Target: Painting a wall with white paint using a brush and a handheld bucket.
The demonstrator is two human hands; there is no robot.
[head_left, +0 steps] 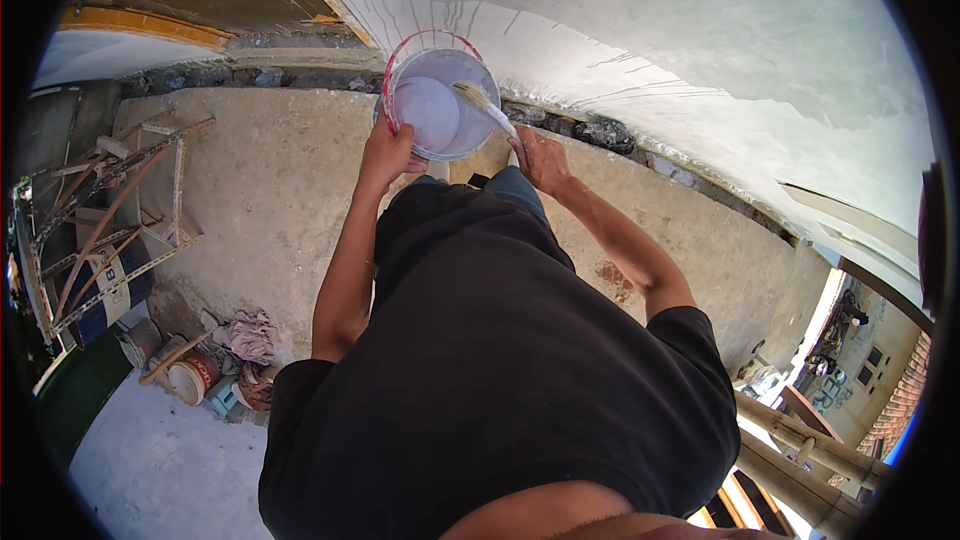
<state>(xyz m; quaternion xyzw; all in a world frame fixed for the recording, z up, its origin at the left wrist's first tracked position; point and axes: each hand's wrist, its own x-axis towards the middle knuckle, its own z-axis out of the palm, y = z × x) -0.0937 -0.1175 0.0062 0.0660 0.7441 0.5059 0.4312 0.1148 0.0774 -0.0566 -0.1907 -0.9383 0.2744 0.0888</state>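
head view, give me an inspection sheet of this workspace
surface: bare concrete floor, stained; a white painted wall runs along it.
job's things: bucket of white paint, with a brush dipped into it.
clutter: wooden ladder lying at left; small tub, rags and a stick beside it.
hands: left hand grips the bucket's rim; right hand holds the brush handle.
cables: nothing seen.
surroundings: outdoors in sunlight; brick building and wooden poles lower right.
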